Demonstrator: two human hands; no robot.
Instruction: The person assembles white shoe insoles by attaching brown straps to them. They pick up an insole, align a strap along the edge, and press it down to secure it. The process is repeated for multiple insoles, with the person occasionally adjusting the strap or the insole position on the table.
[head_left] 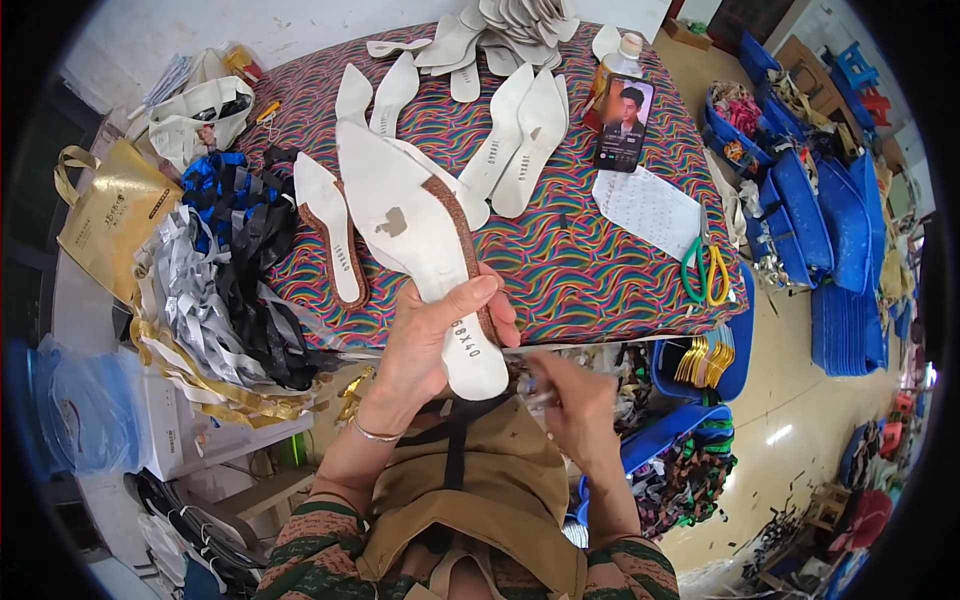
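My left hand (422,335) is closed around the narrow part of a white shoe insole (424,245), thumb on top. The insole is pointed at its far end, and a brown glittery strip runs along its right edge. Motion smears my right hand (578,395), which is beside the insole's heel and apart from it; whether its fingers hold anything cannot be made out. On the patterned tabletop (590,275), left of the held insole, lies another insole (335,235) edged with a brown strip. Plain white insoles (530,150) lie beyond it.
More insoles (500,35) are heaped at the back. Right are a bottle (628,50), phone (624,125), paper sheet (645,215) and scissors (706,270). Strips (200,290) hang over the left edge. Blue bins (800,220) stand on the floor at right.
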